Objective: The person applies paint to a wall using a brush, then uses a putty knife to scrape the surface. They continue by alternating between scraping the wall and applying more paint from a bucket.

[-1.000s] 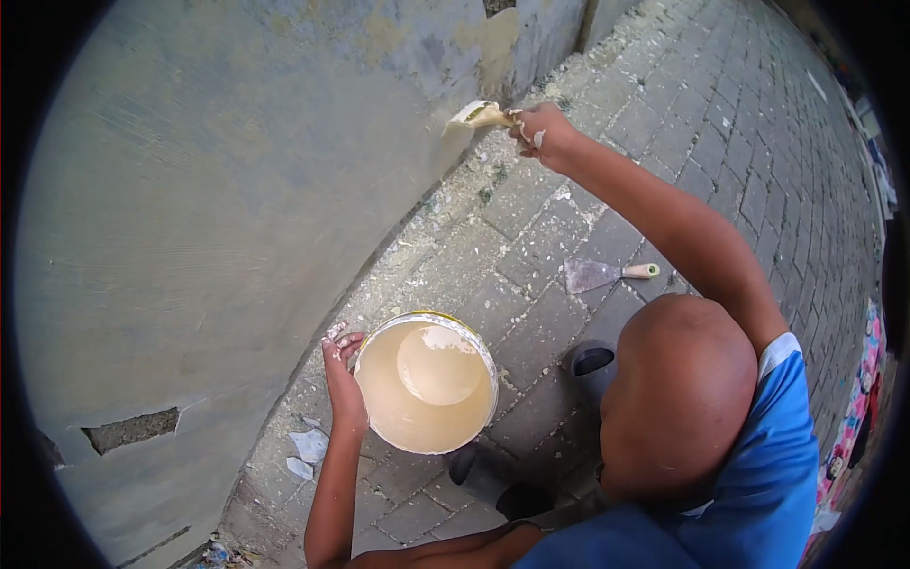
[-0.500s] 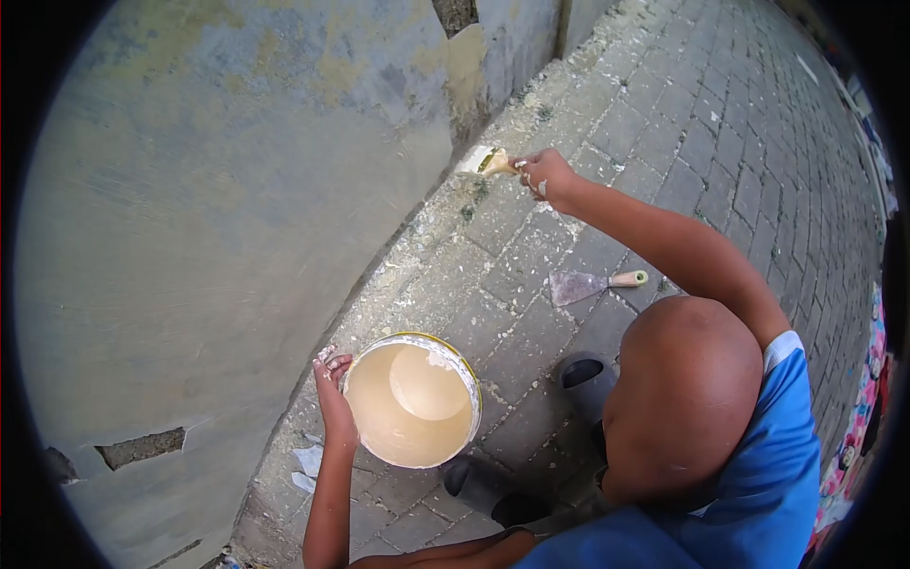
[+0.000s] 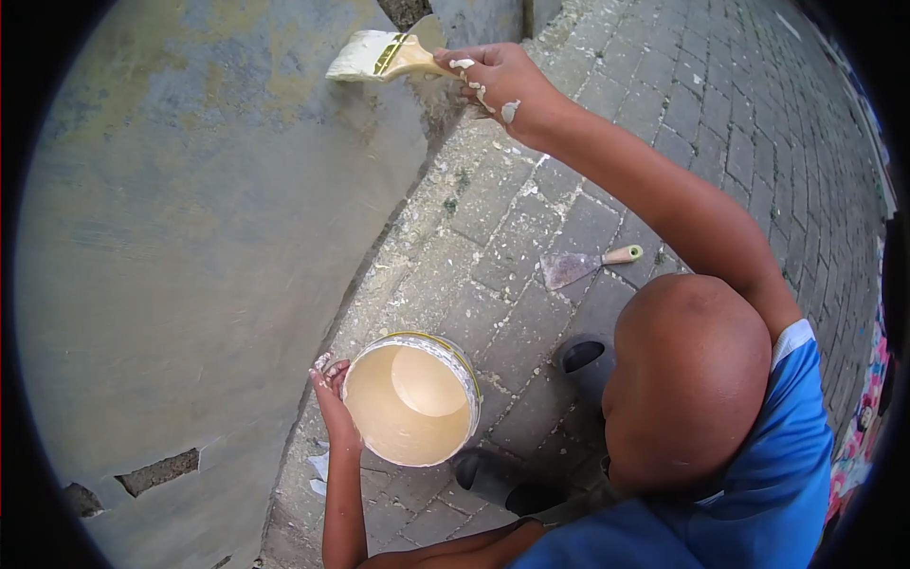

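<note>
My right hand (image 3: 502,85), spotted with pale paint, grips the wooden handle of a wide paintbrush (image 3: 408,57). Its bristles, loaded with cream paint, are over the wall (image 3: 218,247) near its upper broken patch. My left hand (image 3: 332,394), also smeared with paint, is at the left rim of a round bucket (image 3: 414,460); its fingers are slightly apart, and the palm side against the bucket is partly hidden. Cream paint lies inside the tilted bucket.
A scraper (image 3: 571,268) with a wooden handle lies on the paving (image 3: 502,318), right of the bucket. My dark shoes (image 3: 498,479) are beside the bucket. Paint flakes are scattered along the wall's foot. Lower left, the wall has broken patches. Patterned cloth (image 3: 858,427) shows at far right.
My right hand has carried the brush up and left, from the foot of the wall to over its surface. My left hand and the bucket have hardly moved.
</note>
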Available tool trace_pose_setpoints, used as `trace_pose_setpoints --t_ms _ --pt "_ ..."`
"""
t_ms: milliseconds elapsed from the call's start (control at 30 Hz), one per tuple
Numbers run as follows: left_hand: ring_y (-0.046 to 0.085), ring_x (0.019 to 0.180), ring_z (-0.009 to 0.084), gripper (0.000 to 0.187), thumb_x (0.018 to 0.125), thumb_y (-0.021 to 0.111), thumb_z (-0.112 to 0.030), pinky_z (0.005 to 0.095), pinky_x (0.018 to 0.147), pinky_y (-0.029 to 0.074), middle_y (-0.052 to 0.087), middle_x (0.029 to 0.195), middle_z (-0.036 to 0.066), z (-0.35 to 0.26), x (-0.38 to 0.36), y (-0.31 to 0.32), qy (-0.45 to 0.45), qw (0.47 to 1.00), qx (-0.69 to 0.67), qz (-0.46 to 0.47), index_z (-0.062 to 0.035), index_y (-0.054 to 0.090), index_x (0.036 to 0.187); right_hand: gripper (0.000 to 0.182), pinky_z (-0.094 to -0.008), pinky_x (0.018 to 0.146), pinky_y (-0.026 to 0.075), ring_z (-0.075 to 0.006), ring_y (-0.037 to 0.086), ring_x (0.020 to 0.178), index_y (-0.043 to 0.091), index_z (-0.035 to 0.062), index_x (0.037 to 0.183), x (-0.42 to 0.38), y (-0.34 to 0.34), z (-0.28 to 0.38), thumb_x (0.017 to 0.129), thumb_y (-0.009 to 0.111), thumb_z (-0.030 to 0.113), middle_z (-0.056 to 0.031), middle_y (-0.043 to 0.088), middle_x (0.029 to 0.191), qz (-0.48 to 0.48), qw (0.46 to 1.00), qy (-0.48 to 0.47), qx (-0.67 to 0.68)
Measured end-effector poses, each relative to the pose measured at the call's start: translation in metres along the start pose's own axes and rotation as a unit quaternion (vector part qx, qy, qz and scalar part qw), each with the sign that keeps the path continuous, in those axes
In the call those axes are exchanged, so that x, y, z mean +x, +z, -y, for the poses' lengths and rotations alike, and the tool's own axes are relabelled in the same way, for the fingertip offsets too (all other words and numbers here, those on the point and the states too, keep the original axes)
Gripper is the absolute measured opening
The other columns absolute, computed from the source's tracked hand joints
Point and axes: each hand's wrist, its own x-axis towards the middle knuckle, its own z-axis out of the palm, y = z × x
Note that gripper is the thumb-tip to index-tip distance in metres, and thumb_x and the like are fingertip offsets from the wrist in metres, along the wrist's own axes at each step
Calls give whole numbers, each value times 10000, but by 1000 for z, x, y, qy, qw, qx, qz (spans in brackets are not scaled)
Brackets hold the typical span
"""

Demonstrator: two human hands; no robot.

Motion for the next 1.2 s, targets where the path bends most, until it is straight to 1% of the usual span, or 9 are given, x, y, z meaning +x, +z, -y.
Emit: trace_pose_setpoints --t_ms 33,133,267,367,467,667,833,967,1200 --pt "521 1076 208 610 1024 226 -535 348 984 398 570 1084 104 -4 -4 4 5 1000 3 -8 -25 543 1128 253 -248 542 401 -90 480 652 701 74 1145 -3 -3 0 975 530 150 -26 605 848 3 1000 -9 21" --pt "519 1079 206 616 1024 221 -535 348 991 393 570 1077 105 0 -2 4 26 999 -20 -20 -22 547 1124 219 -294 503 406 -111 472 575 698 23 1084 -5 -11 -40 946 591 154 -52 581 752 -19 994 102 42" --pt "509 1092 201 604 1029 214 -523 348 999 387 569 1091 104 -2 -4 -2 8 1000 3 4 -24 534 1143 192 -329 487 445 -169 557 603 671 -26 914 -8 -10 -113 913 611 156 -106 612 753 -47 969 233 -66" --pt "503 1100 198 592 1032 211 -514 348 1000 385 569 1101 102 5 1 -7 17 1000 3 6 -27 529 1146 236 -363 494 473 -200 595 618 657 -52 897 -8 1 -151 898 645 183 -139 634 778 -57 953 269 -130" --pt "501 1102 197 581 1034 210 -505 351 1003 381 569 1106 101 2 0 -4 19 1000 -4 9 -31 526 1143 265 -383 506 498 -222 624 618 643 -66 863 -1 9 -188 889 664 197 -175 650 786 -31 958 241 -152" --pt "500 1095 199 563 1037 215 -491 356 1008 376 567 1108 100 -1 -3 0 25 999 -25 11 -35 532 1129 334 -388 518 515 -249 644 610 636 -83 862 -9 44 -180 894 663 249 -198 653 757 -6 944 275 -183" --pt "495 1105 199 563 1037 215 -485 359 1009 375 567 1119 100 1 0 -4 9 999 -34 21 -34 541 1120 349 -377 548 529 -267 672 663 637 -92 874 -15 66 -168 890 660 256 -216 669 827 -26 932 271 -240" --pt "492 1118 199 553 1037 223 -482 361 1011 374 566 1128 104 -2 -4 -1 28 999 -34 24 -33 515 1174 349 -379 584 548 -283 690 720 640 -91 895 -13 67 -177 887 657 257 -226 675 875 0 933 256 -254" --pt "497 1120 194 545 1036 233 -481 370 1008 374 571 1136 97 -5 -4 0 39 998 -31 30 -46 476 1257 326 -383 596 559 -307 696 735 640 -88 907 -13 77 -166 876 663 236 -231 677 878 -19 933 234 -272"
